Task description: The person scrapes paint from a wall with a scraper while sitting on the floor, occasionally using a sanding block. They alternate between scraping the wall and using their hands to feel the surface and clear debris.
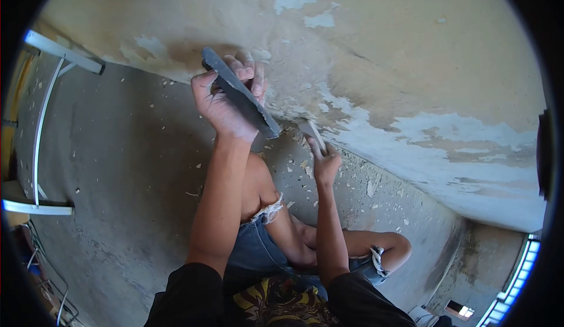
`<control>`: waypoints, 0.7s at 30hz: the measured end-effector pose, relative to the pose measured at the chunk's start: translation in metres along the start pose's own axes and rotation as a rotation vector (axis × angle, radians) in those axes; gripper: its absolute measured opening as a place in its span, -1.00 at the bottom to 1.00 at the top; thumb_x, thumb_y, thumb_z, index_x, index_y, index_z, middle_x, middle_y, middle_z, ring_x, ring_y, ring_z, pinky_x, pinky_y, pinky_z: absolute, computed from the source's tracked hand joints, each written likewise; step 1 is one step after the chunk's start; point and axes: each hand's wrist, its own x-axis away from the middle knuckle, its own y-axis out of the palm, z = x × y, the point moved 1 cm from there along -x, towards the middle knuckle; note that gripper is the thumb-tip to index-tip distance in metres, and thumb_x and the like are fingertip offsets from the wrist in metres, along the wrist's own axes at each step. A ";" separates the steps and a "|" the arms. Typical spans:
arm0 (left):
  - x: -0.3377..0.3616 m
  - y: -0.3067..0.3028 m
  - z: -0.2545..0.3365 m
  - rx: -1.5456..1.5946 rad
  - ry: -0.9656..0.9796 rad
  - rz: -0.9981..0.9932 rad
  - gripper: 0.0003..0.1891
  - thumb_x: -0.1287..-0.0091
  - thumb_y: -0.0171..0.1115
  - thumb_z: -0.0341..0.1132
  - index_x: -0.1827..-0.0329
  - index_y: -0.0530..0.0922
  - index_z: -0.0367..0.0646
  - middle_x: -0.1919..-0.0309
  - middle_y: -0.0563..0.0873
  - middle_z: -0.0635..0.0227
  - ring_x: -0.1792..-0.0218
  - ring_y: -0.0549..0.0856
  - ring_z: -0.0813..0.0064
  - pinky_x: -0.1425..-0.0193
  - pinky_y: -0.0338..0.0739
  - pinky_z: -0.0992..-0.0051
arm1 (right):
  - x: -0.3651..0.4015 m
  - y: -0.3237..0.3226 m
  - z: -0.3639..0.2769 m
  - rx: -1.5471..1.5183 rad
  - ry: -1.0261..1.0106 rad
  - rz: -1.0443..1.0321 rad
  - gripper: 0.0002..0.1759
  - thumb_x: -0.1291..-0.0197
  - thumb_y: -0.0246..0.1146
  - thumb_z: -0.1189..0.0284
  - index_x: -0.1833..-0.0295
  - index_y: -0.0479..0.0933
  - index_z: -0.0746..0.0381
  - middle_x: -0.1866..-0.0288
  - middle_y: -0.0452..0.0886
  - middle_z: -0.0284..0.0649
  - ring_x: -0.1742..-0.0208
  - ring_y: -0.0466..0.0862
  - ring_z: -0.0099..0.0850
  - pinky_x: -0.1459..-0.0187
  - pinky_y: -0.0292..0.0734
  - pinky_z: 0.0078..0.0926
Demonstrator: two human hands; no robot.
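Note:
A dark grey, flat sheet like sandpaper (pixel 241 95) is gripped in my left hand (pixel 226 113), between thumb and dusty fingers, and is held slanted close in front of the wall (pixel 376 51). My right hand (pixel 326 165) is closed around a pale flat scraper (pixel 315 136), whose far end is at the foot of the wall, where it meets the floor. Around both hands the yellowish paint is worn and peeling, with white patches (pixel 435 128) along the lower wall. Whitish dust coats the left fingertips.
Paint flakes (pixel 370 187) litter the grey concrete floor (pixel 135 168) along the wall. My bent legs (pixel 376 248) are crossed below my arms. A white metal frame (pixel 40 133) stands at the left, with cables (pixel 53 274) below it. A slatted window (pixel 517 280) is at the lower right.

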 end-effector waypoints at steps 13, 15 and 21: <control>-0.003 -0.005 -0.004 0.054 -0.035 0.014 -0.61 -0.15 0.08 0.02 0.52 0.49 -0.16 0.48 0.47 0.34 0.58 0.41 0.43 0.49 0.29 0.48 | -0.005 -0.014 0.001 -0.101 -0.041 0.061 -0.51 -0.09 0.52 0.12 0.19 0.68 0.38 0.61 0.54 -0.02 0.59 0.39 -0.45 0.44 0.40 -0.38; -0.001 -0.001 -0.002 0.068 -0.021 0.031 -0.63 -0.16 0.12 0.01 0.51 0.48 -0.16 0.47 0.45 0.33 0.57 0.39 0.46 0.53 0.26 0.50 | -0.001 -0.010 0.014 0.028 -0.027 0.101 -0.52 -0.10 0.51 0.12 0.21 0.68 0.38 0.62 0.52 -0.03 0.60 0.38 -0.42 0.45 0.39 -0.37; 0.000 0.002 -0.019 0.038 -0.087 -0.033 -0.65 -0.15 0.16 -0.01 0.51 0.46 -0.15 0.45 0.43 0.33 0.55 0.35 0.49 0.58 0.21 0.53 | 0.001 -0.002 0.011 0.054 -0.084 -0.040 -0.50 -0.16 0.45 0.09 0.33 0.60 0.40 0.56 0.49 0.05 0.57 0.33 -0.24 0.42 0.39 -0.29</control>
